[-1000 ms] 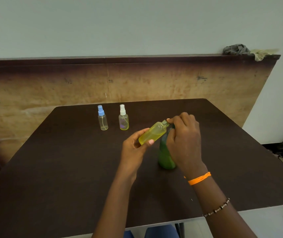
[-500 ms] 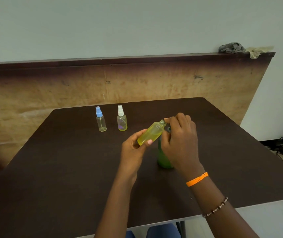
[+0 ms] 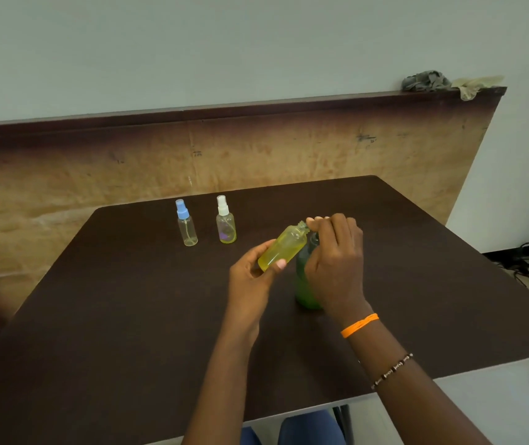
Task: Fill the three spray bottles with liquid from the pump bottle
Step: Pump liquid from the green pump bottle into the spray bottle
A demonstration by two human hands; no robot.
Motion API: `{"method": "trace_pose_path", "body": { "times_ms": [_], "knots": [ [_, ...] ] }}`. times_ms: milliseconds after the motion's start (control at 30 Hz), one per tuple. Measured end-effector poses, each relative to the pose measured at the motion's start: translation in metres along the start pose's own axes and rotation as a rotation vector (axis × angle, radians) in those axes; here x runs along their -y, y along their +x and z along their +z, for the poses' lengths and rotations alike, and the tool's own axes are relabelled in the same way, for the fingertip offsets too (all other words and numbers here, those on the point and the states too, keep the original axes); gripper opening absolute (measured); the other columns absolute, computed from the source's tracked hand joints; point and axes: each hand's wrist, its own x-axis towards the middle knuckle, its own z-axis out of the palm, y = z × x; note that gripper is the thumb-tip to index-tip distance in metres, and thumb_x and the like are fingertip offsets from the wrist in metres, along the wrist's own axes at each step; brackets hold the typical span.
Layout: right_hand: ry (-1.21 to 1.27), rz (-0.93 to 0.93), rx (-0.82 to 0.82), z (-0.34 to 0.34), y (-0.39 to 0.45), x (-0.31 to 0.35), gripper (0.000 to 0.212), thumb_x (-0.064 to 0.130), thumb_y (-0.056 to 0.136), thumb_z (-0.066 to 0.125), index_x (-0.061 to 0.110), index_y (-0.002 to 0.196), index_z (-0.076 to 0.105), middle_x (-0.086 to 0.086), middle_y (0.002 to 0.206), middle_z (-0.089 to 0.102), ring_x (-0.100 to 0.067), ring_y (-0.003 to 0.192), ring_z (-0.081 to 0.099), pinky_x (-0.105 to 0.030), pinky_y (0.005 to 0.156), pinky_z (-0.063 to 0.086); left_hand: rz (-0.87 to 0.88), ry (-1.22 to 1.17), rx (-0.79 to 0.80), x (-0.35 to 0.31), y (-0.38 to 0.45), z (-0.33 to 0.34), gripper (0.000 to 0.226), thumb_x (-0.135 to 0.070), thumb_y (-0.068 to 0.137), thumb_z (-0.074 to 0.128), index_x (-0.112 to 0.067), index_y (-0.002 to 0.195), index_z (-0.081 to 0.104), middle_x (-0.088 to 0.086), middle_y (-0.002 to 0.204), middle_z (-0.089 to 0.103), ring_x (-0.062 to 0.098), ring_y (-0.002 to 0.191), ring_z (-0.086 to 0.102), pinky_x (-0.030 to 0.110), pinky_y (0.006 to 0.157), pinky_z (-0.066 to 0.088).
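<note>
My left hand [image 3: 250, 277] grips an uncapped yellow spray bottle [image 3: 284, 248], tilted with its open neck up and to the right. That neck meets the top of the green pump bottle [image 3: 303, 284], which stands on the dark table [image 3: 128, 316]. My right hand [image 3: 337, 261] curls over the pump head and hides it. Two more spray bottles stand upright farther back: one with a blue cap [image 3: 186, 224] and one with a white cap [image 3: 225, 221] holding a little yellow liquid at the bottom.
A brown wooden panel [image 3: 256, 155] runs behind the table. Rags [image 3: 426, 81] lie on its top ledge at the right. Cables [image 3: 526, 261] lie on the floor to the right of the table.
Both hands and the two bottles they hold stay in about the same pose. The view has shifted slightly.
</note>
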Motion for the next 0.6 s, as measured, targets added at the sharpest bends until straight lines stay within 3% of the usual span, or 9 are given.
{"method": "trace_pose_path", "body": {
  "times_ms": [100,333,500,600],
  "knots": [
    [-0.007,-0.026,-0.043,0.005,-0.005,-0.005,0.027,0.004,0.09,0.039,-0.001,0.078,0.063,-0.013,0.074,0.054,-0.027,0.067,0.051,-0.035,0.067,0.04,-0.008,0.0,0.009,0.001,0.0,0.0,0.031,-0.003,0.083,0.064,-0.027,0.102,0.062,-0.007,0.104,0.068,0.006,0.1,0.063,0.026,0.091,0.05],
    [-0.012,-0.039,0.058,-0.009,0.013,-0.002,0.028,0.008,0.081,0.035,0.002,0.08,0.063,-0.011,0.078,0.055,-0.025,0.071,0.05,-0.034,0.066,0.042,-0.006,-0.049,0.011,-0.001,-0.002,0.004,0.031,0.0,0.083,0.062,-0.026,0.101,0.062,-0.005,0.103,0.068,0.007,0.097,0.064,0.024,0.089,0.051],
    [0.024,-0.033,-0.085,0.002,-0.004,-0.008,0.054,0.015,0.103,0.02,-0.003,0.082,0.066,-0.015,0.075,0.057,-0.028,0.067,0.052,-0.039,0.063,0.044,-0.015,-0.038,0.004,0.001,-0.002,0.006,0.032,0.0,0.083,0.063,-0.021,0.107,0.062,-0.005,0.105,0.068,0.004,0.098,0.064,0.025,0.091,0.051],
    [0.024,-0.04,-0.079,0.0,-0.002,-0.008,0.05,0.01,0.101,0.022,-0.003,0.078,0.065,-0.014,0.073,0.055,-0.028,0.066,0.05,-0.039,0.063,0.042,-0.016,-0.039,0.005,0.0,-0.003,0.005,0.032,0.001,0.083,0.062,-0.022,0.105,0.063,-0.004,0.104,0.069,0.007,0.099,0.064,0.028,0.093,0.05]
  ]
}}
